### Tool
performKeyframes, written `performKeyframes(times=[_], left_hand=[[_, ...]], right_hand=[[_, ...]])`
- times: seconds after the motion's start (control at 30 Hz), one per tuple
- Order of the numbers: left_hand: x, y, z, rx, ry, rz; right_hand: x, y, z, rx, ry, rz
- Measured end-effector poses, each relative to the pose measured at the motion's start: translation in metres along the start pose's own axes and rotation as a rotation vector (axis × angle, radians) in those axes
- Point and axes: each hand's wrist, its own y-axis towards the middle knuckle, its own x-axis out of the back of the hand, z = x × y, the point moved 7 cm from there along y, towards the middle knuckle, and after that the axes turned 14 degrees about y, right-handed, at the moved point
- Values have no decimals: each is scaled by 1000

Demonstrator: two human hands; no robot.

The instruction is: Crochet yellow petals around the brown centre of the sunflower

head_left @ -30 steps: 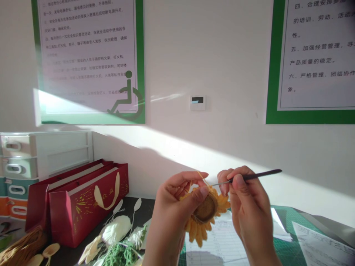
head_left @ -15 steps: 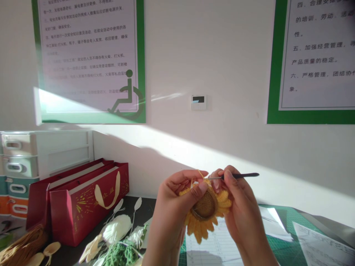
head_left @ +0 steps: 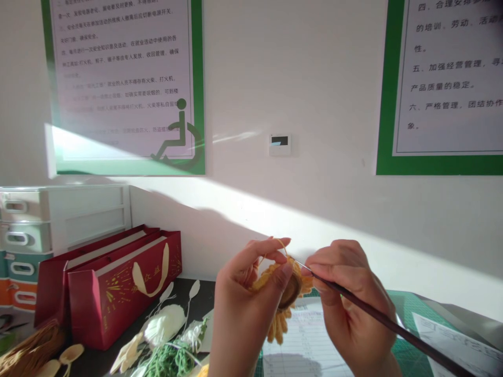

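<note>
Between thumb and fingers, my left hand (head_left: 251, 288) pinches a crocheted sunflower (head_left: 280, 324) with yellow petals and a brown centre. A strand of yellow yarn (head_left: 283, 246) loops over its raised index finger. My right hand (head_left: 351, 298) grips a crochet hook (head_left: 377, 317) with a dark handle, which slants down to the lower right. The hook's thin metal tip meets the flower's upper edge beside my left thumb. My left hand covers much of the flower's left side, and the exact stitch at the tip is too small to make out.
Red gift bags (head_left: 126, 293) stand at left before a drawer unit (head_left: 90, 214). White yarn (head_left: 165, 324), green yarn (head_left: 175, 358) and pale crocheted pieces lie by them. Printed sheets (head_left: 302, 340) rest on a green cutting mat (head_left: 408, 351). The wall behind carries posters and a small panel (head_left: 280, 145).
My right hand has turned and shifted right, so the hook handle now slants down toward the lower right. The flower has turned, its centre now seen more edge-on in my left hand.
</note>
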Motion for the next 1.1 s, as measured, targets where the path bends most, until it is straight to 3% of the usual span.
performKeyframes(times=[0.23,0.47,0.63,0.9,1.03,1.1], left_hand=[[0,-2,0,39,-10,27],[2,0,3,39,-7,15],[-1,3,7,68,-34,50],[-7,5,17,145,-151,159],[-13,3,18,247,-290,294],[-13,2,17,271,-327,299]], right_hand=[[4,-3,-4,-52,151,-130],[1,-13,-33,-406,509,-355],[-3,-17,-47,-563,668,-494],[-30,-27,-58,-855,891,-421],[-31,-28,-59,-889,892,-456],[-30,-27,-59,-881,896,-472]])
